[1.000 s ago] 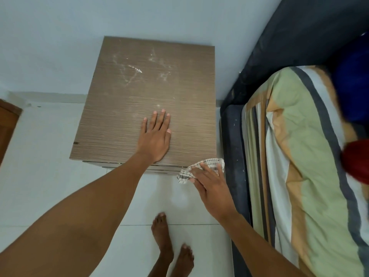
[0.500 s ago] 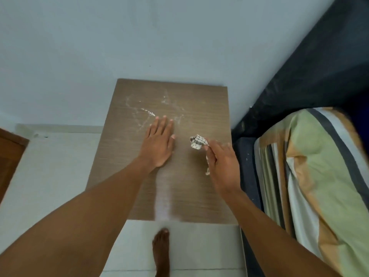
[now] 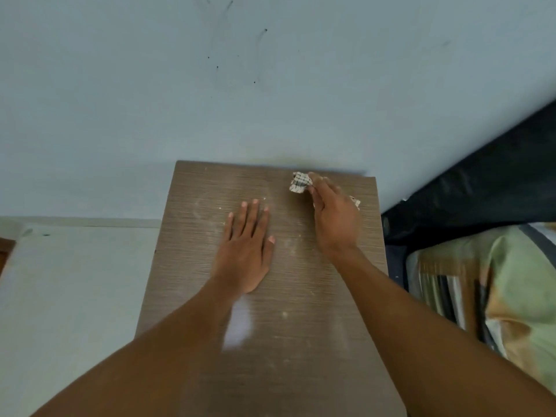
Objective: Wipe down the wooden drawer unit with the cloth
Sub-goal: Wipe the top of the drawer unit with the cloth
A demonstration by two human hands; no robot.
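Note:
The wooden drawer unit [image 3: 301, 311] shows only its brown, wood-grain top, seen from above, with pale dusty smears across it. My left hand [image 3: 245, 251] lies flat on the middle of the top, fingers spread, holding nothing. My right hand [image 3: 334, 218] is at the far right corner of the top, near the wall, closed on a small white cloth [image 3: 299, 182] with a dark check pattern. The cloth bunches out past my fingertips and a bit of it shows at the back of my hand. The drawer fronts are hidden.
A pale blue wall [image 3: 240, 85] stands right behind the unit. A dark bed frame [image 3: 481, 191] and a striped green, orange and grey bedcover [image 3: 496, 281] lie close to the right. White floor tiles [image 3: 75, 281] are on the left.
My right hand has carried the cloth from the front edge of the unit up over the top to its far right corner. My left hand stays flat. The view has moved closer over the unit.

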